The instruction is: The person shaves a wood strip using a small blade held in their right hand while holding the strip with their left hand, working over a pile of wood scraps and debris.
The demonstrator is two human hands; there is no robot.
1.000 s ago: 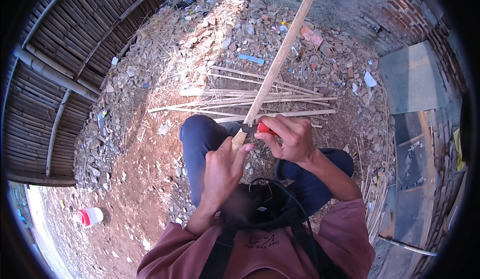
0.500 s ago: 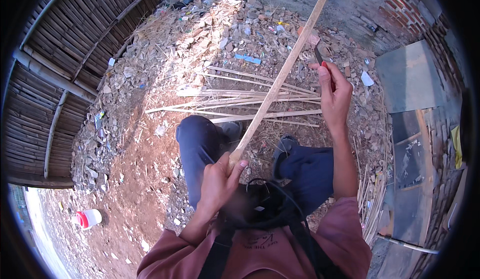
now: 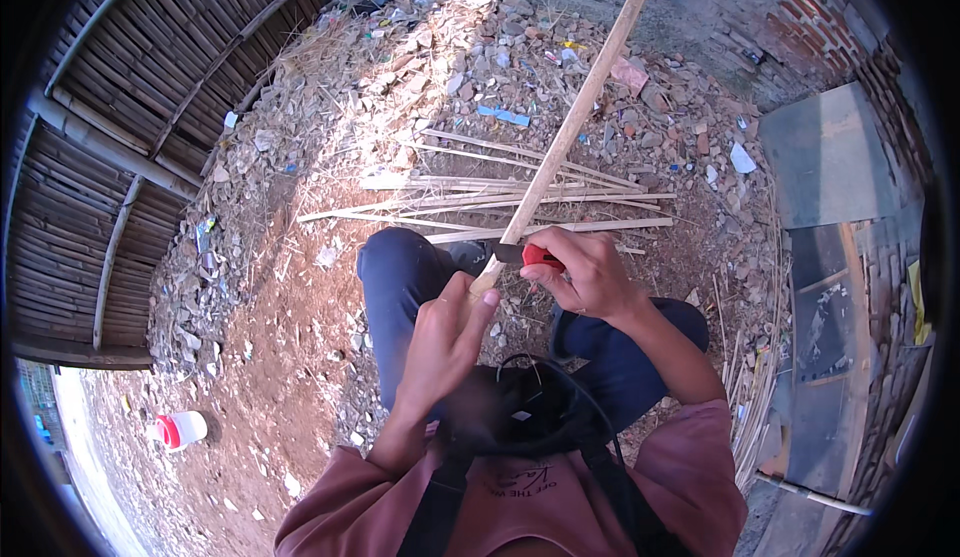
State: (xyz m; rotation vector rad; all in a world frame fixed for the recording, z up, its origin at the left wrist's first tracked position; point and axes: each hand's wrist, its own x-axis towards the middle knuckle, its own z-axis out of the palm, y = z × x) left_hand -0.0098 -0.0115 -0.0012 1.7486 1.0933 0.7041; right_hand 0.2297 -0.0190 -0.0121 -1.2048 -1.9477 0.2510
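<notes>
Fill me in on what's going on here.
The person's left hand grips the near end of a long pale wooden strip, which slants up and away. The right hand holds a red-handled knife, its dark blade at the strip just beyond the left hand. More pale strips lie loosely piled on the ground past the knees.

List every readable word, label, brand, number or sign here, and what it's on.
Reddish shirt: dark lettering on its front, upside down in view; wording not copied here.
Red-handled knife: nothing legible.
Red-and-white container: nothing legible.
Blue scrap: any print is too small to read.
</notes>
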